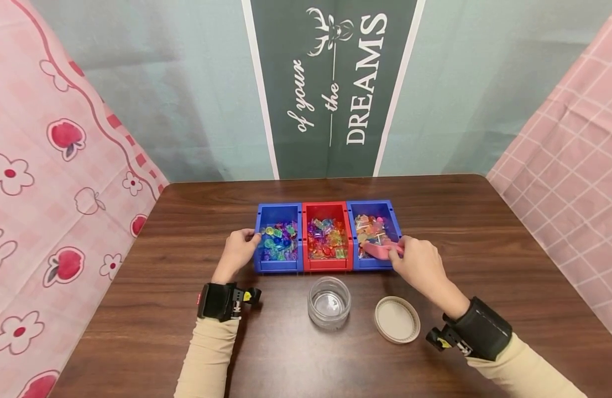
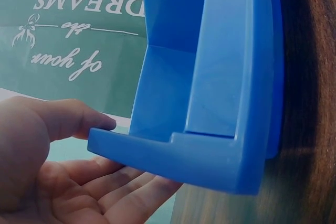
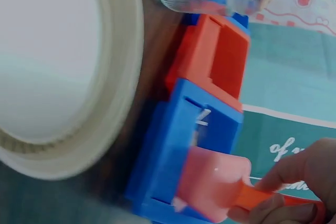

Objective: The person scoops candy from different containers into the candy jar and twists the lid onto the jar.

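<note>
My right hand [image 1: 421,265] grips the handle of a pink scoop [image 1: 377,250]. The scoop's bowl dips into the right blue bin [image 1: 391,213], among mixed beads [image 1: 370,228] in orange, pink and clear tones. At the other end, my left hand [image 1: 238,251] holds the side wall of the left blue bin [image 1: 281,266]. In the left wrist view the thumb [image 2: 92,121] lies on the rim, with the fingers outside the wall. Colourful beads [image 1: 280,240] fill the bottom of that bin. Between the blue bins stands a red bin [image 1: 328,265] of red, yellow and purple beads.
An open glass jar [image 1: 329,304] stands in front of the red bin. To its right a round, pale lid [image 1: 397,319] lies on the brown wooden table [image 1: 186,221]. A printed curtain [image 1: 211,99] hangs behind, with pink cloths at both sides.
</note>
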Available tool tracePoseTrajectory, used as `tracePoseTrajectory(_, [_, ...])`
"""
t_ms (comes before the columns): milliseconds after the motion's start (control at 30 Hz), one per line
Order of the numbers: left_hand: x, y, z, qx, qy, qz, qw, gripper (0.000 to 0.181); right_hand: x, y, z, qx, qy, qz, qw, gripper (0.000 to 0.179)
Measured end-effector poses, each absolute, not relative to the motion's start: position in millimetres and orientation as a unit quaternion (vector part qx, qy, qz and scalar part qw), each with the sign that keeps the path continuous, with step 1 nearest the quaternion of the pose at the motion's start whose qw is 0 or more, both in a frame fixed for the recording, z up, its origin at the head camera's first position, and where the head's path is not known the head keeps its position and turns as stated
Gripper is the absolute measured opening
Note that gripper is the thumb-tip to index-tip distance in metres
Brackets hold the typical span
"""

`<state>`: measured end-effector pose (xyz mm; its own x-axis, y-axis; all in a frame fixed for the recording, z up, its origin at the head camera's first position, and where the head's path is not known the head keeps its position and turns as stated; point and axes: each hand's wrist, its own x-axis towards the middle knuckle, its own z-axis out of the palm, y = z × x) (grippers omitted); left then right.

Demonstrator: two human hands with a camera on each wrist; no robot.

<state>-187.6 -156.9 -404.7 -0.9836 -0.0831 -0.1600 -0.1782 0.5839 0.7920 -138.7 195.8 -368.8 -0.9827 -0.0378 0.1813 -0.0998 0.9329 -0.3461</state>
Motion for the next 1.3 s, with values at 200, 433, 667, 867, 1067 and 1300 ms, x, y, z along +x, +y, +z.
tracePoseTrajectory(200, [-188,-157,-404,-0.071,0.890,0.448,0.048,0.038,-139,198,-382,0.047,-0.971,0.206,0.114,0.021])
tracePoseTrajectory(433, [-189,-156,-405,-0.075,0.887,0.452,0.057,0.037,-142,203,-390,0.032,-0.967,0.235,0.096,0.019])
tracePoseTrajectory(667, [-190,-157,-405,-0.076,0.886,0.454,0.058,0.038,-144,203,-390,0.023,-0.963,0.253,0.087,0.016])
tracePoseTrajectory(867, [-191,-158,-405,-0.076,0.884,0.458,0.057,0.039,-147,202,-396,0.032,-0.963,0.261,0.063,0.014])
tracePoseTrajectory(1067, [-191,-159,-408,-0.077,0.884,0.455,0.065,0.038,-145,206,-405,0.025,-0.965,0.258,0.027,0.014])
tracePoseTrajectory(1300, [-190,-160,-408,-0.077,0.885,0.455,0.065,0.039,-145,202,-407,0.014,-0.971,0.239,0.027,0.018])
